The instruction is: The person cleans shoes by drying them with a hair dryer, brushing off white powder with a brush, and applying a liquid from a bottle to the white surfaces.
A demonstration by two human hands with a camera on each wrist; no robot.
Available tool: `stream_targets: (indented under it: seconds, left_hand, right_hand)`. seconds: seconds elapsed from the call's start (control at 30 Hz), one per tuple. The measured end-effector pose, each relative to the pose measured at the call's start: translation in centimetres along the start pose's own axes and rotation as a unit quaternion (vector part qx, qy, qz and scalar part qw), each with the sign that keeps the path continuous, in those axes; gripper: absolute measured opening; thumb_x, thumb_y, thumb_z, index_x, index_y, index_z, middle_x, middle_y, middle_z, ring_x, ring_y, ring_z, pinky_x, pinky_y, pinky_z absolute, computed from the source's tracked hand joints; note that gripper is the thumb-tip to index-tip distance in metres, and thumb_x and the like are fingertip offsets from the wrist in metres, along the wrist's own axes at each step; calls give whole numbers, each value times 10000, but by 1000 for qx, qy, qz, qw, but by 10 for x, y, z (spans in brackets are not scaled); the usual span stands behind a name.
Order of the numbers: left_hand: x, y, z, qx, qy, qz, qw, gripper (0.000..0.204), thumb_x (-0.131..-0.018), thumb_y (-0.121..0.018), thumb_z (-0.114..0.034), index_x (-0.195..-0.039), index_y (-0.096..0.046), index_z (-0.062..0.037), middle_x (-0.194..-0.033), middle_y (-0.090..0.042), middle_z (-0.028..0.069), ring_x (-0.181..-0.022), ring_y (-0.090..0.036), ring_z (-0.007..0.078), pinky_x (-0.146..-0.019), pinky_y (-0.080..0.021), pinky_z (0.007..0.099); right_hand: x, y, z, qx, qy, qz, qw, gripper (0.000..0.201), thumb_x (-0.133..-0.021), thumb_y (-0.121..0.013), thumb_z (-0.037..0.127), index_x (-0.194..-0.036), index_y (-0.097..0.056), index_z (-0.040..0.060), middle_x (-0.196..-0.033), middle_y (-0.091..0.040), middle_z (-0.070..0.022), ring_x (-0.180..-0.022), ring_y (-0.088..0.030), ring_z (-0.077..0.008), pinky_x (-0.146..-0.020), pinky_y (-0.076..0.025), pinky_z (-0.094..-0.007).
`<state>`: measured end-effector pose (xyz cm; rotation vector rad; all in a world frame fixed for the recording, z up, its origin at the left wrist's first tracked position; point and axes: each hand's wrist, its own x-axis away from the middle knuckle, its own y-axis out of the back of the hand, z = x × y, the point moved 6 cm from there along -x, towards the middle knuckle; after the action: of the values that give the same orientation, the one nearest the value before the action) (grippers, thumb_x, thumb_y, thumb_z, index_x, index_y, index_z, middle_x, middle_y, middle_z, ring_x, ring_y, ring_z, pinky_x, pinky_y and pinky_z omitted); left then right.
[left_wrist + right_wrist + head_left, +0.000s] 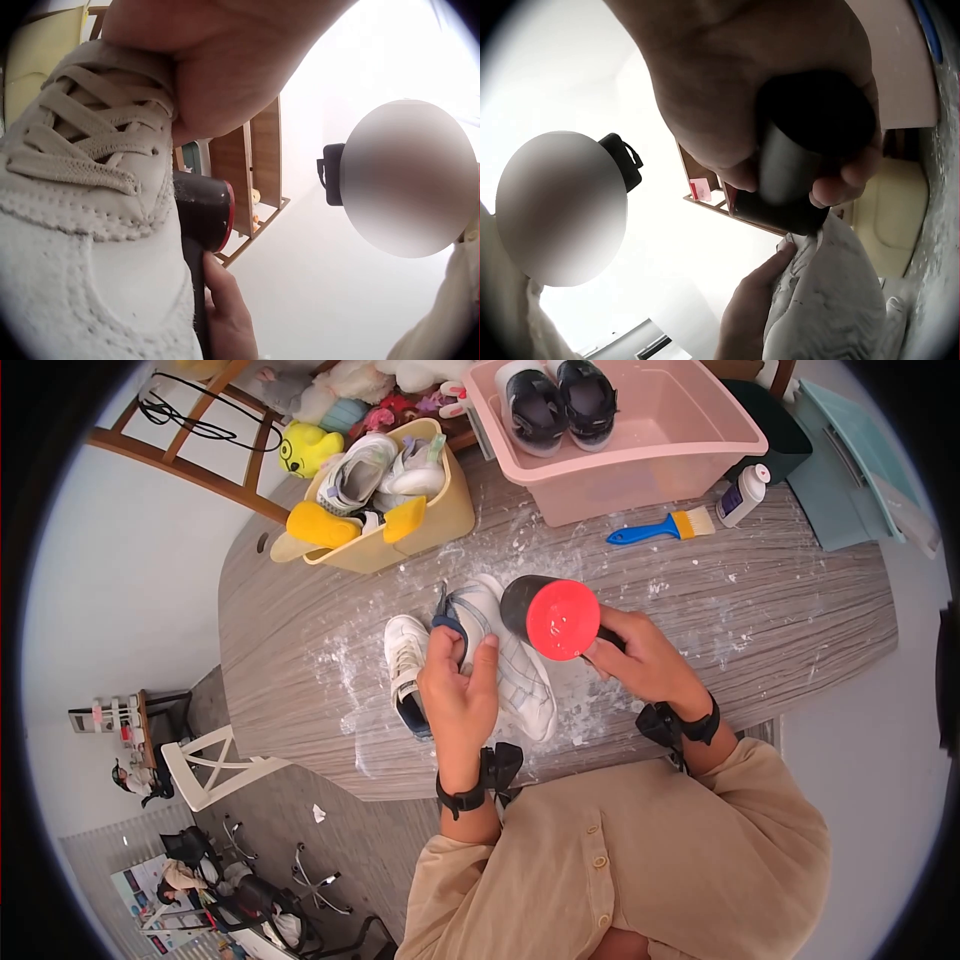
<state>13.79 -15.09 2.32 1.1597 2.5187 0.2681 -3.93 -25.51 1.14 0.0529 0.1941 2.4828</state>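
My left hand (pixel 458 690) grips a white shoe (pixel 522 685) by its dark-lined opening, holding it tilted over the table. Its patterned sole faces the right wrist camera. The right hand (pixel 645 655) has its fingers wrapped round the black handle of a hair dryer (pixel 563 622) with a red end. The dryer's dark barrel (pixel 780 214) comes right up to the held shoe, overlapping it in the head view. Beside the left hand, a second white shoe (pixel 404 645) with beige laces rests on the table. Laces and stitched leather fill the left side of the left wrist view.
White smears mark the wood-grain table (pixel 300 710). At the back stand a yellow basin (pixel 440 510) of shoes and a pink tub (pixel 640 470) with dark shoes at its rim. A blue-handled brush (pixel 645 532) and a white bottle (pixel 742 498) lie at the right.
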Motion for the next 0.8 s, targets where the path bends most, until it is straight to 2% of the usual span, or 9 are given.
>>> stream_targets:
  seconds: [0.23, 0.37, 0.47, 0.8]
  left_hand:
    - [0, -4, 3, 60, 16, -1, 998, 187, -842, -643, -27, -844, -460, 11, -636, -399, -33, -589, -302, 45, -489, -257, 192]
    - [-1, -2, 0, 62, 59, -2, 996, 146, -852, -627, -15, -867, -483, 6, -705, -473, -30, -637, -364, 25, -525, -298, 162]
    - [-3, -3, 1, 93, 43, -4, 995, 132, -858, -618, -9, -891, -490, 2, -756, -510, -24, -673, -406, 20, -549, -324, 153]
    - [-3, -5, -1, 142, 67, -5, 988, 122, -881, -582, 13, -951, -482, 16, -840, -566, 8, -750, -474, 23, -627, -358, 142]
  right_hand:
    - [0, 2, 0, 6, -14, 3, 1000, 302, -849, -575, 187, -1055, -577, -33, -769, -612, -143, -647, -545, -193, -621, -446, -313]
    - [0, 3, 0, 16, -4, 1, 1000, 306, -845, -584, 193, -1045, -579, -38, -735, -594, -146, -618, -525, -190, -599, -437, -313]
    - [0, 3, -1, 25, -14, 8, 1000, 311, -842, -590, 195, -1046, -580, -40, -707, -577, -152, -591, -510, -190, -575, -427, -316]
    - [0, 3, 3, 28, -19, 19, 999, 325, -840, -593, 196, -1059, -577, -44, -662, -555, -151, -548, -500, -198, -536, -414, -319]
